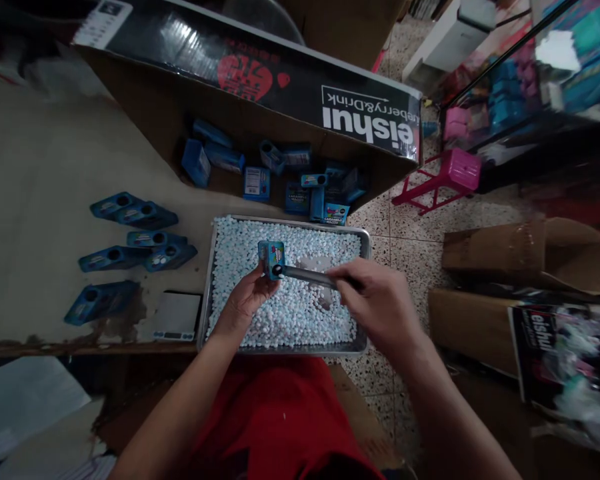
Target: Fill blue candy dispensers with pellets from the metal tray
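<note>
Speckled floor (410,263), blue box (276,253) in left hand (247,298)

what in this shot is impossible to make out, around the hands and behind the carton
All in the head view:
How full the held blue box is: its own walls hide the inside.
The grip end of the metal tool: covered by the right hand.
Markings on the flat grey device: too small.
The full round thing: cut off by the top edge and the carton.
</note>
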`<state>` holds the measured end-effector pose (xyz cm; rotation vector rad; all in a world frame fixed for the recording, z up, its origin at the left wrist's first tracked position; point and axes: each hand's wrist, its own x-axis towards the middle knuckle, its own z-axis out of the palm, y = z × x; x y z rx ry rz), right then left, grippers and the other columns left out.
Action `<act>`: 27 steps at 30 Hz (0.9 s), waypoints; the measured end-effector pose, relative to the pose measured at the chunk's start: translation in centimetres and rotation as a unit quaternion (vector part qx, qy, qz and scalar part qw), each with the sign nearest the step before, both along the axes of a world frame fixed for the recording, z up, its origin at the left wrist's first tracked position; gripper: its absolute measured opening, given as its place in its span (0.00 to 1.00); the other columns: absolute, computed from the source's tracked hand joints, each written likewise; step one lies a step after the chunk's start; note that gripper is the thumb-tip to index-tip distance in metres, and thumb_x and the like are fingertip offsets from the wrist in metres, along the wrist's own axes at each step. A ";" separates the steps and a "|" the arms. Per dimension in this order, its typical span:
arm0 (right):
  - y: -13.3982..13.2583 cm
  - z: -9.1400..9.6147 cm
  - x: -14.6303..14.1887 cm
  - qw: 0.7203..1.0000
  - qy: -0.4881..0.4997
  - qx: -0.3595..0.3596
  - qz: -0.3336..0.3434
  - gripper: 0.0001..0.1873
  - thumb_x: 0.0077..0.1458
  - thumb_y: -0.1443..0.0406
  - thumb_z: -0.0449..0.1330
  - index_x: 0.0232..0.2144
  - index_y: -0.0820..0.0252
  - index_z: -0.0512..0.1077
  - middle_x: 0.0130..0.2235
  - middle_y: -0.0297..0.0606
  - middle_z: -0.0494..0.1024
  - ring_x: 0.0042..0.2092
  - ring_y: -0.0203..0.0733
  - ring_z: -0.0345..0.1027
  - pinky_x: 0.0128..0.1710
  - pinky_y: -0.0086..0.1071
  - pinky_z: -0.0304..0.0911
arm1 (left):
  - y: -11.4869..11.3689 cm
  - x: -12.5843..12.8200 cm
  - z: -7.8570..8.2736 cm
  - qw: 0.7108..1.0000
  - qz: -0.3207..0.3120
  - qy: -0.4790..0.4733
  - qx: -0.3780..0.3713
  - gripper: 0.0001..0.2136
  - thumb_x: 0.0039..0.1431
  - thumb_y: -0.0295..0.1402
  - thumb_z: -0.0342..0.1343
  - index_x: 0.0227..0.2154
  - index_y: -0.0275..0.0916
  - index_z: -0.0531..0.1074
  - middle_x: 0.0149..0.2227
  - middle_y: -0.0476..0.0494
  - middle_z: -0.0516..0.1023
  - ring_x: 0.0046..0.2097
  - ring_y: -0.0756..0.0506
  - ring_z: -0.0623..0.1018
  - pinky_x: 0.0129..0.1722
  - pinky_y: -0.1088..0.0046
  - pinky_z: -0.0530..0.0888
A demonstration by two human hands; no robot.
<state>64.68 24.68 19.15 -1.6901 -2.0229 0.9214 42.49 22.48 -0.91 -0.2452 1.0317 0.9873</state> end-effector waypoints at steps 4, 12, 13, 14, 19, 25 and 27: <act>-3.3 -5.6 9.2 0.983 0.015 -0.068 -0.171 0.12 0.58 0.62 0.61 0.41 0.55 0.83 0.33 0.37 0.83 0.27 0.40 0.74 0.30 0.33 0.67 | -0.2 -1.8 1.3 0.993 0.067 -0.059 -0.082 0.09 0.71 0.31 0.51 0.36 0.40 0.75 0.33 0.46 0.80 0.32 0.50 0.81 0.30 0.75 0.81; -5.8 -24.3 3.5 0.943 0.171 -0.179 -0.222 0.12 0.53 0.57 0.64 0.33 0.57 0.81 0.31 0.36 0.82 0.31 0.40 0.72 0.33 0.30 0.66 | -2.1 -6.0 2.8 0.983 0.129 -0.059 -0.116 0.10 0.73 0.33 0.48 0.45 0.40 0.76 0.38 0.42 0.81 0.38 0.47 0.82 0.32 0.73 0.82; -5.5 -25.2 0.6 0.939 0.194 -0.194 -0.208 0.12 0.55 0.57 0.62 0.35 0.57 0.81 0.34 0.35 0.83 0.33 0.39 0.73 0.34 0.29 0.66 | -2.3 -6.2 2.8 0.982 0.138 -0.055 -0.116 0.11 0.73 0.33 0.48 0.45 0.40 0.76 0.38 0.42 0.81 0.39 0.47 0.82 0.33 0.73 0.82; -5.2 -25.9 -2.1 0.934 0.213 -0.208 -0.197 0.12 0.57 0.58 0.61 0.37 0.57 0.81 0.35 0.33 0.83 0.33 0.37 0.73 0.35 0.28 0.66 | -2.5 -6.4 2.8 0.981 0.147 -0.051 -0.119 0.11 0.73 0.32 0.48 0.45 0.39 0.75 0.37 0.42 0.81 0.39 0.47 0.82 0.33 0.73 0.82; -3.9 -25.0 -5.6 0.910 0.275 -0.258 -0.172 0.11 0.57 0.59 0.62 0.36 0.60 0.80 0.24 0.30 0.76 0.26 0.34 0.67 0.29 0.27 0.63 | -3.2 -7.0 3.3 0.976 0.161 -0.078 -0.120 0.11 0.73 0.32 0.47 0.44 0.34 0.75 0.36 0.40 0.79 0.39 0.46 0.82 0.30 0.76 0.81; -2.9 -18.0 -0.3 0.895 0.318 -0.263 -0.167 0.15 0.49 0.56 0.70 0.35 0.61 0.81 0.21 0.32 0.76 0.23 0.34 0.66 0.25 0.28 0.63 | -3.5 -6.8 3.2 0.980 0.157 -0.075 -0.095 0.09 0.71 0.32 0.51 0.39 0.36 0.75 0.33 0.42 0.79 0.31 0.48 0.79 0.29 0.73 0.79; -2.2 -15.2 0.0 0.893 0.326 -0.263 -0.163 0.13 0.48 0.58 0.71 0.34 0.60 0.82 0.21 0.32 0.76 0.23 0.33 0.66 0.25 0.28 0.63 | -3.5 -6.5 2.9 0.982 0.157 -0.074 -0.078 0.05 0.68 0.31 0.56 0.40 0.37 0.76 0.33 0.43 0.79 0.31 0.48 0.78 0.31 0.71 0.79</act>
